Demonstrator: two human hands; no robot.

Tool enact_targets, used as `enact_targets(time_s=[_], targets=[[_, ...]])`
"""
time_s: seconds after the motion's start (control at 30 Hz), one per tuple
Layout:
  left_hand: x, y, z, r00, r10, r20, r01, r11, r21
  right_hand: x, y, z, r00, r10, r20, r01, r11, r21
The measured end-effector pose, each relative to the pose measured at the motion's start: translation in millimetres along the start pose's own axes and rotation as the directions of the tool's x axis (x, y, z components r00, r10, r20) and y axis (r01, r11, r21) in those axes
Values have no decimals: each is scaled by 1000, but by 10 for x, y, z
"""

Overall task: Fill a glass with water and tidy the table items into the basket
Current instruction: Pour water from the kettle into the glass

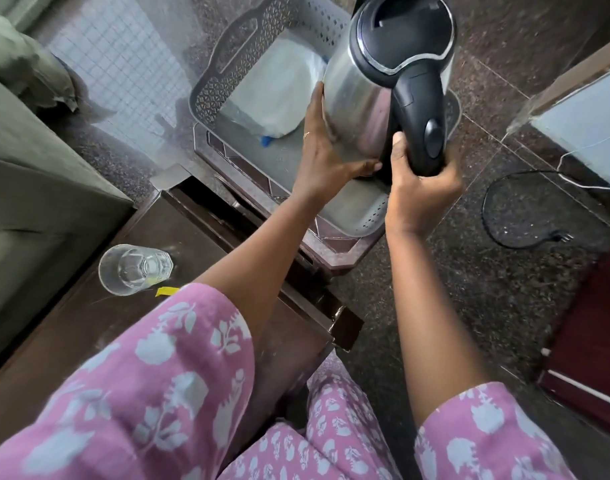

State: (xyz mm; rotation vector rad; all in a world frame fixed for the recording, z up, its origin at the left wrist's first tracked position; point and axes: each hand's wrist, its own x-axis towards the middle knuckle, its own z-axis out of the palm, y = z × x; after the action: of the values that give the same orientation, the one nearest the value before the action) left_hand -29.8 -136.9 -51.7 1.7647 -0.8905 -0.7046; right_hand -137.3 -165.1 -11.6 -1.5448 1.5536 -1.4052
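Indoors: right hand [421, 195] grips kettle [359, 98] handle, left hand [326, 157] flat on its side (wooden table [89, 323], speckled floor [504, 289]).

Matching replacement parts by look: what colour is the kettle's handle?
The steel kettle's plastic handle is black, clearest in the head view.

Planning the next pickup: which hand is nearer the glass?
Left. The left hand rests flat on the kettle, beyond the glass and to its right; the right hand grips the handle, farther right.
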Motion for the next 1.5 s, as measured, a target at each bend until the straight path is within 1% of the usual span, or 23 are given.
enact_targets(time_s=[0.1,0.23,0.33,0.47,0.53,0.6,0.67,0.8,0.87,0.97,1.07,1.17,1.27,1.37,1.43,1.5], targets=[[26,-5,17,1000,0,7,0,1000,-20,67,-42,29,999,-35,-27,34,999,-22],[29,79,-28,999,35,-2,-35,999,-1,181,-181,90,995,-104,-8,104,994,-24],[-1,147,-41,998,38,-46,-38,999,-4,256,-299,93,988,-150,25,151,988,-22],[-60,160,-143,996,46,-80,-48,998,-28,271,-507,24,966,-257,13,257,966,-22],[-89,222,-270,992,66,-107,-70,997,-35,264,-669,5,958,-286,14,286,958,17],[-139,276,-410,987,83,-137,-89,995,-38,244,-834,-21,953,-299,48,295,953,66],[-216,335,-569,981,81,-177,-91,995,-46,197,-984,-44,944,-320,79,315,946,76],[-362,374,-860,953,54,-297,-91,990,-111,44,-1255,-21,923,-356,147,335,930,153],[-451,382,-975,934,32,-357,-92,984,-151,-66,-1370,-6,912,-368,180,341,926,162],[-643,416,-1152,900,-8,-437,-100,970,-222,-281,-1508,6,876,-418,240,368,902,226],[-863,347,-1307,854,-55,-517,-97,960,-263,-485,-1597,23,847,-426,316,345,895,282],[-1098,155,-1461,806,-84,-586,-73,968,-239,-713,-1620,22,816,-444,369,341,886,313],[-1382,-43,-1537,767,-135,-628,10,980,-199,-897,-1596,5,777,-446,444,340,891,301],[-1688,-177,-1574,740,-199,-643,71,973,-219,-1046,-1514,-15,702,-463,542,374,886,273],[-1874,-243,-1588,731,-204,-651,73,972,-223,-1130,-1467,-32,646,-469,602,396,880,261],[-2046,-313,-1584,717,-200,-668,85,976,-201,-1200,-1426,-38,606,-456,652,404,882,241]])
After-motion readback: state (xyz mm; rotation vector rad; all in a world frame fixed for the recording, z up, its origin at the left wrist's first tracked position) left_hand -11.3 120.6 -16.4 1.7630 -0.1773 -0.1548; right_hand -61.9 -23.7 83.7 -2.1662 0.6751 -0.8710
